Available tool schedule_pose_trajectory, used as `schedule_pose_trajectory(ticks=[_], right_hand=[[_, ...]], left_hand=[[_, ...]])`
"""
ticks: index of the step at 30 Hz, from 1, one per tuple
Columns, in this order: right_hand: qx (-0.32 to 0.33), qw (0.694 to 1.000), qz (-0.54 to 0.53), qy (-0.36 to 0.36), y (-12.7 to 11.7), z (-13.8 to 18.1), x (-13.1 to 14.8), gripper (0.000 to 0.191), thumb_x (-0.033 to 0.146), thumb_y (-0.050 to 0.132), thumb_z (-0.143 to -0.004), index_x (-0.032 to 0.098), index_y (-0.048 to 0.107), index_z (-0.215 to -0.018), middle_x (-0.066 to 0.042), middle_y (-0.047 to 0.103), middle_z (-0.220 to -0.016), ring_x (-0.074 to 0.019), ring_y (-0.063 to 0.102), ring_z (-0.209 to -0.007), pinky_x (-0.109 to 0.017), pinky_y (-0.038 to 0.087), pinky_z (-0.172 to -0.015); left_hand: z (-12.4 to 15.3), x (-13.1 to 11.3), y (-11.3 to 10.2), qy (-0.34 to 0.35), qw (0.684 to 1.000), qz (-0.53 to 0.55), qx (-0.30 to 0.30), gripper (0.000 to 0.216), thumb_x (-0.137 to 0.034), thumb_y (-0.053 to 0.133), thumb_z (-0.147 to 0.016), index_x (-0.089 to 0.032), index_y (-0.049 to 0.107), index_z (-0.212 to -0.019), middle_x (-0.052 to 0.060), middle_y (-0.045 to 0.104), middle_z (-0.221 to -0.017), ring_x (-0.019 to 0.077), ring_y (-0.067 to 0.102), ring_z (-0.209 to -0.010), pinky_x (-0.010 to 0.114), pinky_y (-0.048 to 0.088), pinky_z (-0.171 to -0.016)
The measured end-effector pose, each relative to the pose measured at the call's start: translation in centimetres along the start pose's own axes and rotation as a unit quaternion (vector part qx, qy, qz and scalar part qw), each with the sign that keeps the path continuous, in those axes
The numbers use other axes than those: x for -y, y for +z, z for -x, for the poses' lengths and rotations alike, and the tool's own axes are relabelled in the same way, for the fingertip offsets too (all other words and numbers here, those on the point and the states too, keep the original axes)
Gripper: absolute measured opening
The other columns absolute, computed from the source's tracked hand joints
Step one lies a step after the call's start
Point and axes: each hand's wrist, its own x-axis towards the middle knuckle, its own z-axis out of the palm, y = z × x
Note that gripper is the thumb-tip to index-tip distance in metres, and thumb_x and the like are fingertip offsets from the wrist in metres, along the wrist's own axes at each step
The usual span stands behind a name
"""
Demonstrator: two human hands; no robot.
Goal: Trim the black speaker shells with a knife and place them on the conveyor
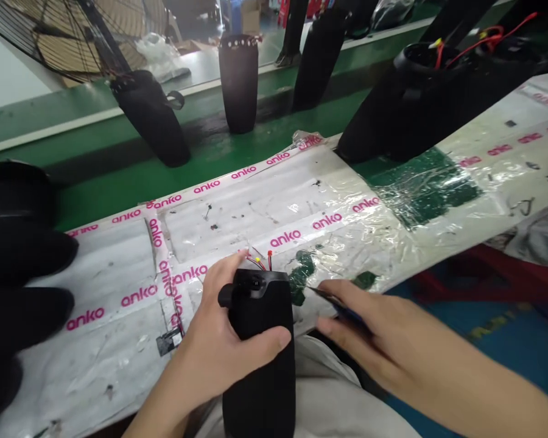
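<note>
My left hand (219, 344) is wrapped around a black cloth-covered speaker body (263, 359), thumb across its front. The body stands upright near my lap, its top end towards the bench. From that end poke thin wires (261, 263) with small red and yellow connectors. A dark rounded tab sticks out at its left, by my fingers. To the right, apart from the body, my right hand (379, 328) pinches a thin dark pointed tool (335, 304) between thumb and fingers. Its tip points left towards the body; blur and the fingers hide its exact kind.
Plastic sheeting (256, 201) taped with pink "anko" tape covers the green bench (201, 152). Several similar black bodies (240, 85) stand along the back, with more at the left edge (22, 249). Two at the right (393, 109) have red wires. A wire-cage fan (73, 36) is behind.
</note>
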Motion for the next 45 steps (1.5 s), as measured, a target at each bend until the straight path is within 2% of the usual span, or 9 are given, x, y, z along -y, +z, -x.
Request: schedule_pose_trajectory(ticks=[3,7,9,12,14,17,21,28,45], right_hand=[[0.068,0.971,-0.223,0.053,4.0,-0.9,1.2,0.057,0.063,0.065,-0.099,0.026,0.061,-0.142,-0.006,0.077,-0.098,-0.0254,0.072,-0.078,-0.037,0.058,-0.067],[0.089,0.946,-0.311,0.033,7.1,-2.1,3.2,0.058,0.058,0.066,-0.099,0.027,0.056,-0.147,-0.007,0.076,-0.115,-0.0245,0.074,-0.093,-0.040,0.062,-0.082],[0.101,0.936,-0.338,0.013,7.5,-2.5,4.0,0.057,0.058,0.065,-0.100,0.029,0.056,-0.148,-0.006,0.075,-0.122,-0.0248,0.074,-0.102,-0.041,0.062,-0.089],[0.111,0.932,-0.344,-0.020,7.4,-3.0,4.4,0.053,0.058,0.063,-0.104,0.029,0.057,-0.147,-0.007,0.075,-0.126,-0.0257,0.075,-0.110,-0.040,0.063,-0.089],[0.084,0.947,-0.306,-0.054,7.0,-3.1,4.2,0.044,0.051,0.057,-0.110,0.029,0.055,-0.148,-0.007,0.076,-0.128,-0.0245,0.077,-0.110,-0.035,0.064,-0.080],[-0.058,0.974,-0.147,-0.163,5.9,-2.8,3.7,0.030,0.032,0.041,-0.116,0.027,0.052,-0.144,-0.007,0.079,-0.122,-0.0206,0.080,-0.096,-0.029,0.061,-0.067],[-0.192,0.937,0.153,-0.249,3.7,-2.1,3.4,0.025,0.029,0.031,-0.118,0.024,0.053,-0.130,0.001,0.070,-0.081,-0.0193,0.066,-0.053,-0.034,0.045,-0.046],[-0.161,0.934,0.263,-0.184,2.2,-0.7,2.9,0.034,0.010,0.043,-0.096,0.027,0.052,-0.125,0.004,0.058,-0.072,-0.0191,0.058,-0.048,-0.036,0.035,-0.047],[-0.122,0.936,0.266,-0.193,1.9,-0.8,2.6,0.050,0.010,0.057,-0.079,0.026,0.054,-0.126,0.003,0.064,-0.078,-0.0174,0.061,-0.059,-0.034,0.039,-0.055]], left_hand=[[1.2,0.7,-1.3,0.028,0.996,0.024,-0.079,0.102,-0.039,0.086,-0.090,-0.056,0.022,-0.169,0.003,0.032,-0.180,0.0426,0.032,-0.166,0.075,0.032,-0.129],[2.3,0.5,-2.9,0.059,0.993,-0.011,-0.097,0.067,-0.024,0.059,-0.107,-0.058,0.041,-0.161,-0.004,0.040,-0.175,0.0325,0.032,-0.169,0.065,0.027,-0.136],[2.4,0.1,-3.1,0.016,0.996,-0.062,-0.062,0.063,-0.030,0.064,-0.106,-0.055,0.044,-0.160,-0.002,0.039,-0.177,0.0337,0.033,-0.168,0.065,0.029,-0.136],[2.0,-0.3,-3.1,-0.042,0.993,-0.104,-0.041,0.091,-0.044,0.085,-0.089,-0.041,0.038,-0.167,0.009,0.036,-0.179,0.0410,0.035,-0.167,0.070,0.035,-0.132],[1.7,-0.5,-2.9,-0.061,0.993,-0.093,-0.049,0.097,-0.043,0.089,-0.082,-0.035,0.041,-0.166,0.013,0.041,-0.176,0.0422,0.038,-0.165,0.072,0.034,-0.132],[1.8,-1.2,-2.2,-0.079,0.994,-0.053,-0.054,0.090,-0.037,0.088,-0.078,-0.036,0.051,-0.160,0.010,0.045,-0.175,0.0425,0.040,-0.165,0.073,0.033,-0.132],[2.4,-2.2,0.1,-0.062,0.997,-0.009,-0.055,0.090,-0.031,0.089,-0.076,-0.042,0.056,-0.159,0.005,0.045,-0.175,0.0412,0.042,-0.164,0.065,0.043,-0.130],[2.3,-2.2,3.0,-0.027,0.997,-0.043,-0.053,0.091,-0.020,0.082,-0.075,-0.041,0.052,-0.159,0.006,0.045,-0.173,0.0370,0.046,-0.163,0.064,0.047,-0.128],[1.8,-1.7,2.9,0.003,0.998,-0.043,-0.045,0.096,-0.016,0.081,-0.074,-0.042,0.045,-0.160,0.008,0.046,-0.168,0.0389,0.049,-0.159,0.064,0.050,-0.126]])
